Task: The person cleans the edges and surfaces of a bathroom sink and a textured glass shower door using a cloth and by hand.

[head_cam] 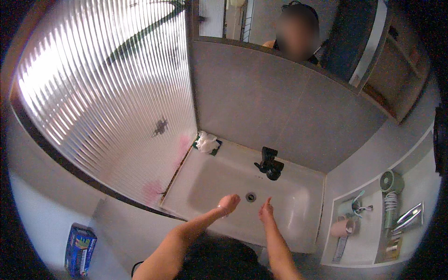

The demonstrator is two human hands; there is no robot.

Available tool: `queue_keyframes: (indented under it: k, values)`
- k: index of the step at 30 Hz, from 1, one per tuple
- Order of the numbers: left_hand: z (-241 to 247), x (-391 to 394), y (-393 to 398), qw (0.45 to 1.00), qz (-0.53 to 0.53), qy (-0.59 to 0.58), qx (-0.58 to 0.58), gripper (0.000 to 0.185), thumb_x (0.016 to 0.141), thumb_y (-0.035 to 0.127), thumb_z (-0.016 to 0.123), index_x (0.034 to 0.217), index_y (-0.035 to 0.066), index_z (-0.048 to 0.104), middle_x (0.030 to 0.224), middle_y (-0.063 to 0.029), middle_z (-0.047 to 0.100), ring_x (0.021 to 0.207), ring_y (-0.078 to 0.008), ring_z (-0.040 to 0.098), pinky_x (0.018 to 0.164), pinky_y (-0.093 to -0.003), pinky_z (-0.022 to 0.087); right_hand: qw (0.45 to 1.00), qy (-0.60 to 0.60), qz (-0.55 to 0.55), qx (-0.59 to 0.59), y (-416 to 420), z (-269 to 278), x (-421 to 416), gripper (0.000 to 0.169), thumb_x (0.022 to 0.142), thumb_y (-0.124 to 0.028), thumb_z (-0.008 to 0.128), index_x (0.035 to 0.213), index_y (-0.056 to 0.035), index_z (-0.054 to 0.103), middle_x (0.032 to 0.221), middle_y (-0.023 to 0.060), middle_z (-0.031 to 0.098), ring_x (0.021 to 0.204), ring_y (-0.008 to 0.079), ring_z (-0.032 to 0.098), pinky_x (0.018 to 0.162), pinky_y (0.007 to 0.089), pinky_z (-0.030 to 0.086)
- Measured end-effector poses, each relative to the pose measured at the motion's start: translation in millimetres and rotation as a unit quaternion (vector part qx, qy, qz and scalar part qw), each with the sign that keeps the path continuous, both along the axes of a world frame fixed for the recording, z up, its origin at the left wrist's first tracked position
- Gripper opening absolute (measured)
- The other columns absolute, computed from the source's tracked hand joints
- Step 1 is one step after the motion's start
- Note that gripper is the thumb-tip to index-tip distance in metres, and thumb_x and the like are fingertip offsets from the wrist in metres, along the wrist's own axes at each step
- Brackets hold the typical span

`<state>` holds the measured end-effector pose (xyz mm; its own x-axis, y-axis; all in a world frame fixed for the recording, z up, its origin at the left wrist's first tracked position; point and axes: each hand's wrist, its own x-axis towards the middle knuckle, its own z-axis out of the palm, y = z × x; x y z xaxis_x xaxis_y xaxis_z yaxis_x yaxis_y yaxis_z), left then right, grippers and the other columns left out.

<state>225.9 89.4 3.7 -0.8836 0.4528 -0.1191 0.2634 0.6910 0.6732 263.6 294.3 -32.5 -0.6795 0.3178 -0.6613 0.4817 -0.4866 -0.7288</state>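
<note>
Over the white washbasin (224, 224), my left hand (229, 204) is curled, knuckles up, just left of the round drain (251, 197). A thin bracelet (222, 209) circles that wrist. My right hand (267, 211) hangs to the right of the drain, one digit extended toward the tap and the others curled. Nothing shows in either hand, but both palms are hidden. Beyond the hands, the black tap (270, 164) stands at the basin's back edge, apart from them. No water stream can be made out.
A crumpled white item (207, 142) sits at the basin's back left corner. Ribbed glass (140, 115) borders the left side. To the right, a wall niche (364, 241) holds a pink cup (343, 228) and a small green fan (387, 181). A blue box (80, 250) lies lower left.
</note>
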Motion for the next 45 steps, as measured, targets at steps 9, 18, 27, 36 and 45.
queue_keyframes:
  k: [9,18,27,36,45]
  values:
    - [16.7,25.7,10.9,0.986,0.064,-0.030,0.152,0.021,0.075,0.017,0.051,0.092,0.005,0.054,0.081,-0.0140,0.058,0.076,-0.0308,0.056,0.067,-0.0353,0.045,0.973,0.106,0.134,-0.152,-12.9,-30.2,-24.4,0.038,0.084,-0.042,0.038,0.096,-0.0064,0.044,0.074,0.0061,0.047,0.055,0.0162,0.044,0.045,0.0289,0.037]
    - [21.0,25.6,8.1,0.905,0.171,-0.197,0.336,0.018,0.069,0.007,0.058,0.084,0.002,0.051,0.071,-0.0065,0.055,0.055,-0.0124,0.052,0.047,-0.0254,0.044,0.934,0.212,0.278,-0.072,-53.6,77.2,5.5,0.048,0.087,-0.036,0.033,0.124,-0.0062,0.026,0.112,0.0120,0.045,0.095,0.0202,0.047,0.079,0.0336,0.041]
    - [33.4,32.3,-6.9,0.868,0.137,-0.076,0.471,0.016,0.062,-0.002,0.049,0.076,0.004,0.045,0.076,-0.0044,0.054,0.067,-0.0124,0.046,0.062,-0.0255,0.040,0.872,0.252,0.398,0.137,-38.1,65.3,32.3,0.025,0.082,-0.021,0.050,0.097,-0.0014,0.056,0.087,0.0045,0.058,0.075,0.0132,0.052,0.066,0.0240,0.041]
    - [90.0,76.0,-40.3,0.844,0.163,-0.169,0.481,0.031,0.067,0.006,0.057,0.096,0.005,0.046,0.080,-0.0058,0.053,0.072,-0.0130,0.050,0.062,-0.0243,0.041,0.763,0.425,0.294,0.388,-68.8,106.6,25.0,0.013,0.080,-0.013,0.050,0.082,-0.0025,0.057,0.075,0.0096,0.056,0.067,0.0223,0.053,0.062,0.0293,0.041]
    - [98.3,95.9,-78.6,0.940,0.268,0.093,0.192,0.030,0.065,0.019,0.063,0.090,0.007,0.051,0.072,-0.0123,0.057,0.061,-0.0219,0.057,0.054,-0.0326,0.044,0.793,0.426,0.197,0.389,-122.5,104.5,28.5,0.017,0.078,-0.021,0.053,0.081,-0.0042,0.054,0.074,0.0055,0.051,0.067,0.0195,0.049,0.060,0.0304,0.039]
